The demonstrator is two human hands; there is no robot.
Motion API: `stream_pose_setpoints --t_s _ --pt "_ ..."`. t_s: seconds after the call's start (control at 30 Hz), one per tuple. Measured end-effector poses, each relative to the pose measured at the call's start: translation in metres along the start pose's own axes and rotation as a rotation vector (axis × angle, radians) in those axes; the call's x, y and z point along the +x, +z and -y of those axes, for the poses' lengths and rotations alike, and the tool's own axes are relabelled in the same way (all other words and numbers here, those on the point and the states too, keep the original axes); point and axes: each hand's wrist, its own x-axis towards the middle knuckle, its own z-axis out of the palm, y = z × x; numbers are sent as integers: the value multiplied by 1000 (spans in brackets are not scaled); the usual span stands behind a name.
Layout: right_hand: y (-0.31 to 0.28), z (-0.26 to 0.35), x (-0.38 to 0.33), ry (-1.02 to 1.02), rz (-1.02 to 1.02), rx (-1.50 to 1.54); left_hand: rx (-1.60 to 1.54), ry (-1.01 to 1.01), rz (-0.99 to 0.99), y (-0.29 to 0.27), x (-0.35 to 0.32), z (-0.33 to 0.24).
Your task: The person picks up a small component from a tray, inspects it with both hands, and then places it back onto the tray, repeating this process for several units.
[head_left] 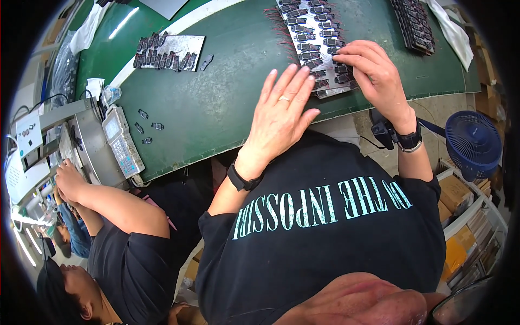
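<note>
A light board [303, 40] carries two rows of small black modules [306, 47] with thin red wires [277, 16] sticking out. My left hand [281, 116], with a ring on one finger, is open. Its fingers are stretched out beside the near left corner of the board and hold nothing. Over the right row is my right hand [376, 73], its fingers bent and their tips at one of the modules. A gap shows between its thumb and forefinger, and I see nothing gripped there.
Another board [184, 46] with black modules lies left on the green table [227, 103]; several loose modules [143, 114] lie nearer. A stack of modules [413, 27] is far right. Left stand a keypad device [122, 141] and a co-worker [130, 260]. A blue fan [473, 143] stands right.
</note>
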Motion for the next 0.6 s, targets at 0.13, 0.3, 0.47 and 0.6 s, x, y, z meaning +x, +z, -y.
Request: stream_pose_setpoints --t_s 0.13,0.3,0.47,0.6 --pt "1 2 0 -25 16 -5 31 2 -59 0 -1 5" --pt "4 1 1 -28 11 2 47 52 21 3 4 0" --pt "3 0 3 -25 6 3 38 58 15 2 12 3" --pt "2 2 6 -27 0 7 79 21 13 3 23 8"
